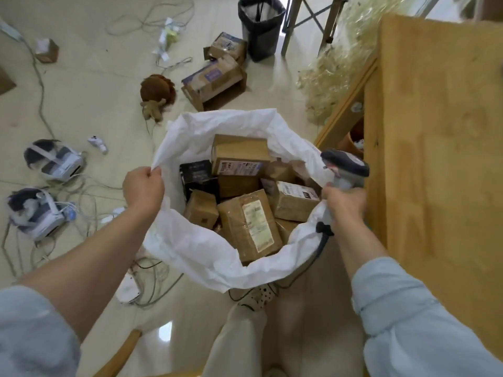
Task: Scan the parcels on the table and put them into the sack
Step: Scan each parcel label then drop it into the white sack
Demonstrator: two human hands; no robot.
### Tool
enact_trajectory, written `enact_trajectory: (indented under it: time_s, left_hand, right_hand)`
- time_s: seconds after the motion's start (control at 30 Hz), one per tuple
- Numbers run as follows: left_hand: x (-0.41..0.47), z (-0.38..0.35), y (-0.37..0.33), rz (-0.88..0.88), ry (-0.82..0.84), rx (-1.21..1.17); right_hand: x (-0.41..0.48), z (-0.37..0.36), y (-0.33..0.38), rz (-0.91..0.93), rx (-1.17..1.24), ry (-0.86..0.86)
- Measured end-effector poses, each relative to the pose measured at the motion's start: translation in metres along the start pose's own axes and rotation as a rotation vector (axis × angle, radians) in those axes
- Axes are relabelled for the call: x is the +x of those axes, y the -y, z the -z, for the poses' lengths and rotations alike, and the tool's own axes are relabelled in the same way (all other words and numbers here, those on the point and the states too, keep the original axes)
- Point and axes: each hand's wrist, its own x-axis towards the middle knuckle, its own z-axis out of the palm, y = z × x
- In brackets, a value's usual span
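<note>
A white sack (190,246) stands open on the floor in front of me, holding several cardboard parcels (249,224) with labels and one black box (196,172). My left hand (143,187) grips the sack's left rim. My right hand (345,200) grips the handle of a grey barcode scanner (347,165) and also holds the sack's right rim. The scanner's cable hangs down below my wrist. The wooden table (435,137) stands at the right; no parcel shows on its visible top.
On the floor lie two open cardboard boxes (215,77), a brown plush toy (158,93), two white headsets (53,161), several cables and a black bin (261,25). Pale straw-like packing filler (334,69) is heaped beside the table. My foot is under the sack.
</note>
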Motion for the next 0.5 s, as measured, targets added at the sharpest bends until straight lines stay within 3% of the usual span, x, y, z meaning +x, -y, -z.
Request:
enact_trajectory:
  time_s: [0.1, 0.3, 0.5]
  left_hand:
    - [-0.006, 0.003, -0.005, -0.019, -0.071, -0.031]
    - [0.000, -0.037, 0.027, 0.031, 0.179, 0.164]
    - [-0.007, -0.030, -0.002, -0.031, 0.019, 0.048]
  right_hand:
    - [-0.007, 0.000, 0.002, 0.075, -0.002, 0.016]
    - [0.007, -0.029, -0.034, -0.096, -0.197, 0.100]
    - [0.005, 0.004, -0.015, -0.056, -0.127, 0.026]
